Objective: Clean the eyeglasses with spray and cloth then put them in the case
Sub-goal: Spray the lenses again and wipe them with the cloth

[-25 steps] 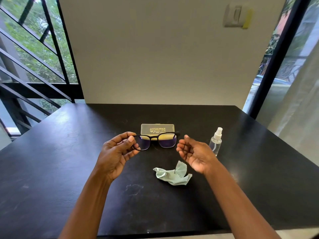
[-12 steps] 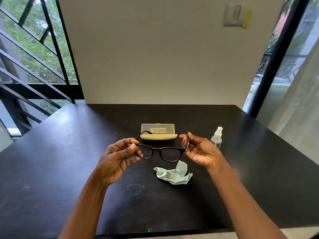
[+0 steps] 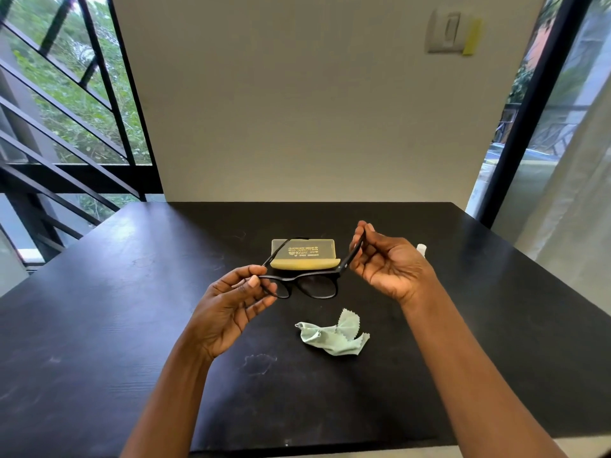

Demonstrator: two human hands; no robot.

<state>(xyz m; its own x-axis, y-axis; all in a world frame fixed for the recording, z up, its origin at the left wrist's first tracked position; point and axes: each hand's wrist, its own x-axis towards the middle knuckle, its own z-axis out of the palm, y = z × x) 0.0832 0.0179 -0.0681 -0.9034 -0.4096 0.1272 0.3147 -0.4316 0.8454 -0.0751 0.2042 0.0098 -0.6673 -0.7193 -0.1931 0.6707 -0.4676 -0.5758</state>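
The black-framed eyeglasses [image 3: 310,285] hang above the black table [image 3: 99,309], held by both hands with their arms unfolded. My left hand [image 3: 231,302] pinches the frame's left corner. My right hand [image 3: 386,262] grips the right arm of the frame. Behind the eyeglasses lies the closed, translucent yellow case [image 3: 304,256]. A crumpled pale green cloth [image 3: 334,333] rests on the table just in front of the glasses. Only the white cap of the spray bottle [image 3: 421,248] shows behind my right hand.
A pale wall stands right behind the table's far edge. Black window bars are at the left, a dark door frame and a curtain at the right. A faint smudge [image 3: 259,361] marks the table near the cloth.
My right hand has taken hold of the right arm of the eyeglasses and lifted, covering most of the spray bottle. The glasses have turned and their arms have opened out.
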